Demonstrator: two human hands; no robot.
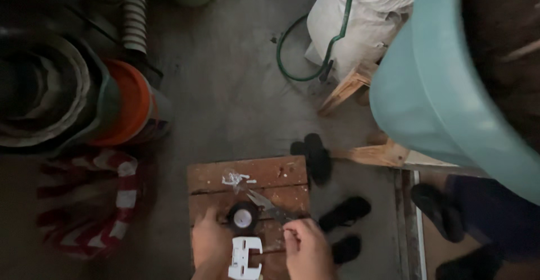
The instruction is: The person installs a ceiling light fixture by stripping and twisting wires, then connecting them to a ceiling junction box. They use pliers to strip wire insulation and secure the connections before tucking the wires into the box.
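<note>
Early stage, by the look of it: white plastic part point(245, 257) lies on the wooden board point(214, 176), between both hands, seemingly intact. Left hand point(209, 243) rests beside the black roll point(243, 218), fingers loosely curled, holding nothing visible. Right hand point(306, 249) is closed on the scissors point(264, 204), blades pointing up-left toward a crumpled scrap point(233, 177). Any cutting or fitting appears not yet done.

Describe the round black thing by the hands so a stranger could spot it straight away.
Start at the small brown wooden board on the grey concrete floor, low in the middle of the view. Near its lower end, just above the flat white plastic bracket, sits the round black ring with a pale white centre, beside the left hand. Nothing else on the board is round and dark; the metal blade beside it is pointed.
</note>
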